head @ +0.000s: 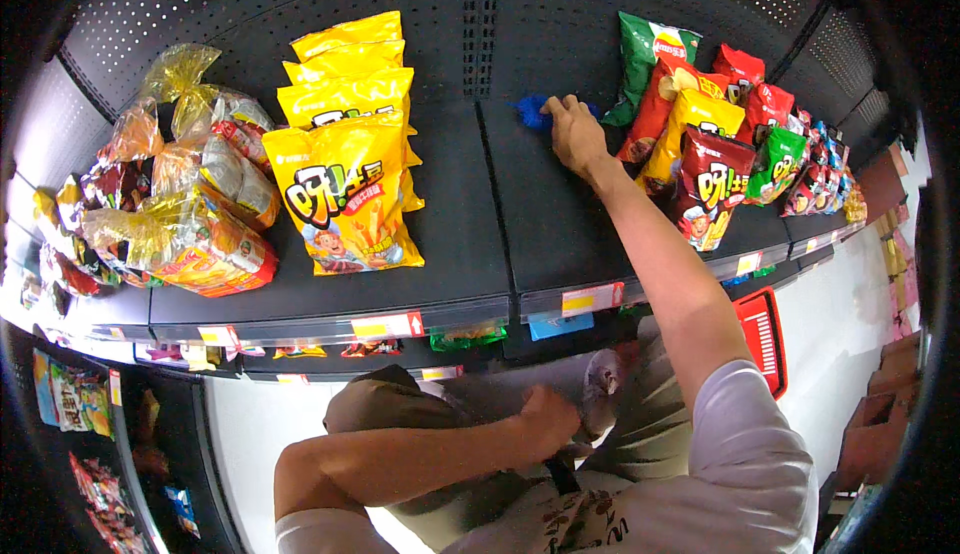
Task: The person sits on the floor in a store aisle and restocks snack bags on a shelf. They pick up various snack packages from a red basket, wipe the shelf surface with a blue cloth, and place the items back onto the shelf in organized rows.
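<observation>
My right hand (577, 133) reaches onto the black metal shelf (555, 231), its fingers closed on a bunched blue cloth (534, 112) that lies near the back panel. Just right of this hand stand a green chip bag (649, 58), a red one (664, 103) and a yellow one (694, 126). My left hand (551, 419) is held low in front of my body, below the shelf edge; its fingers are curled, and whether it grips anything is hidden. Left of the shelf joint, a row of yellow potato snack bags (345, 194) stands upright, one behind another.
Tied clear bags of snacks (187, 231) lie at the shelf's left. A dark red snack bag (709, 186) stands by the right front edge. Price tag strips (386, 325) run along the shelf front. A red plastic basket (765, 340) is below on the right, with cardboard boxes (874, 434) beyond.
</observation>
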Demonstrator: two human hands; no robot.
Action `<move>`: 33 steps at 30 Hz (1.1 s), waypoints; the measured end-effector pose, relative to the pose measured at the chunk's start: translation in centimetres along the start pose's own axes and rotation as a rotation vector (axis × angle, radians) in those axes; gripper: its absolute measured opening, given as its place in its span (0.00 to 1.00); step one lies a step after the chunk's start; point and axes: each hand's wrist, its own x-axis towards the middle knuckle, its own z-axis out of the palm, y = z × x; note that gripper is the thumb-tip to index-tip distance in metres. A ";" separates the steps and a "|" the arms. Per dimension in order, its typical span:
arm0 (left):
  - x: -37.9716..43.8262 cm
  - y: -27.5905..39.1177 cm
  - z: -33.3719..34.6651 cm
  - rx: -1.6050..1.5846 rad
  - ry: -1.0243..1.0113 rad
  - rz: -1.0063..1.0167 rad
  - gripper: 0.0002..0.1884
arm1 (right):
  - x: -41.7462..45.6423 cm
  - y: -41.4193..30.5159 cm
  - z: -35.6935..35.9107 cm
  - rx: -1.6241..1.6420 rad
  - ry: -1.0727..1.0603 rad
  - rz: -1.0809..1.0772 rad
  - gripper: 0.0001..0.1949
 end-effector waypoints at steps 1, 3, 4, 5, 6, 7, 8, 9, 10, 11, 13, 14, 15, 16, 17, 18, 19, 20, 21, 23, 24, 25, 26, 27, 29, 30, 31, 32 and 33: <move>0.0 0.0 -0.1 0.008 0.024 -0.004 0.05 | -0.6 -0.3 -0.4 -0.009 -0.001 -0.013 0.16; 0.1 -0.2 0.2 0.026 0.072 -0.008 0.04 | -2.3 -0.7 -1.1 -0.001 0.020 -0.058 0.16; 0.3 -0.3 0.3 0.021 0.055 0.009 0.05 | -3.3 -0.9 -1.5 0.001 0.031 -0.078 0.16; 0.6 -0.4 0.4 0.015 0.038 0.026 0.05 | -4.4 -1.1 -1.9 0.009 0.026 -0.067 0.16; 0.7 -0.4 0.4 0.010 0.022 0.041 0.05 | -5.4 -1.8 -2.6 0.018 0.022 -0.058 0.16; 0.7 -0.3 0.2 0.029 0.007 0.034 0.06 | -6.4 -2.5 -3.1 0.032 0.016 -0.051 0.17; 0.7 -0.3 0.0 0.047 -0.009 0.027 0.06 | -7.4 -3.1 -3.7 0.022 -0.009 -0.043 0.17; 1.1 -0.2 -0.2 0.068 -0.021 0.035 0.06 | -8.7 -3.2 -4.6 0.019 -0.009 -0.045 0.17; 1.3 -0.3 -0.5 0.049 -0.069 0.041 0.06 | -9.8 -3.6 -5.3 0.024 -0.009 -0.053 0.17; 1.6 -0.4 -0.8 0.031 -0.116 0.047 0.06 | -10.9 -3.9 -5.9 0.029 -0.009 -0.061 0.17; 1.9 -0.3 -0.5 0.024 -0.151 0.035 0.06 | -12.9 -4.3 -6.9 0.024 -0.032 -0.049 0.14; 2.0 -0.3 -0.1 0.033 -0.137 0.018 0.06 | -13.9 -4.5 -7.7 0.041 -0.039 -0.060 0.14; 2.0 -0.2 0.2 0.042 -0.123 -0.004 0.06 | -14.9 -4.7 -8.2 0.061 -0.047 -0.073 0.13; 2.1 -0.1 -0.1 0.034 -0.167 -0.004 0.07 | -15.9 -4.7 -8.7 0.069 -0.054 -0.078 0.13; 2.2 0.0 -0.3 0.026 -0.210 -0.004 0.09 | -16.8 -4.8 -9.2 0.080 -0.062 -0.086 0.13; 2.2 0.0 -0.5 0.017 -0.252 -0.006 0.10 | -17.7 -4.9 -9.8 0.092 -0.071 -0.095 0.13; 2.2 0.0 -0.5 -0.003 -0.252 -0.001 0.10 | -18.4 -5.2 -10.3 0.107 -0.080 -0.108 0.13; 2.0 -0.1 -0.5 -0.024 -0.251 0.002 0.10 | -19.0 -5.6 -10.9 0.134 -0.112 -0.103 0.14; 2.0 -0.2 -0.4 -0.044 -0.249 0.008 0.10 | -19.6 -6.0 -11.2 0.149 -0.115 -0.118 0.15; 2.7 -0.7 1.8 -0.023 -0.262 0.073 0.12 | -20.3 -6.9 -11.7 0.183 -0.121 -0.155 0.15; 2.9 -0.7 2.7 -0.015 -0.270 0.106 0.13 | -20.2 -7.4 -11.8 0.186 -0.123 -0.187 0.15; 2.5 -0.3 1.2 -0.055 -0.255 0.073 0.13 | -20.0 -7.6 -11.5 0.203 -0.121 -0.211 0.15; 2.1 0.3 -0.3 -0.095 -0.239 0.038 0.13 | -19.6 -8.0 -11.1 0.222 -0.120 -0.237 0.15; 1.6 0.7 -1.7 -0.135 -0.224 -0.002 0.13 | -19.1 -8.5 -10.7 0.245 -0.116 -0.266 0.15; 1.7 0.8 -2.1 -0.065 -0.263 0.042 0.14 | -17.5 -9.5 -9.6 0.248 -0.078 -0.310 0.16; 1.8 0.7 -2.0 -0.035 -0.286 0.062 0.15 | -16.4 -9.8 -8.7 0.245 -0.062 -0.325 0.16; 1.9 1.0 -2.1 -0.035 -0.294 0.033 0.16 | -15.2 -10.0 -8.0 0.239 -0.044 -0.339 0.16; 2.1 1.3 -2.1 -0.035 -0.302 0.004 0.17 | -13.6 -10.1 -6.7 0.181 0.057 -0.391 0.14; 2.1 1.5 -2.0 -0.038 -0.311 -0.034 0.19 | -12.0 -10.1 -5.4 0.143 0.086 -0.388 0.14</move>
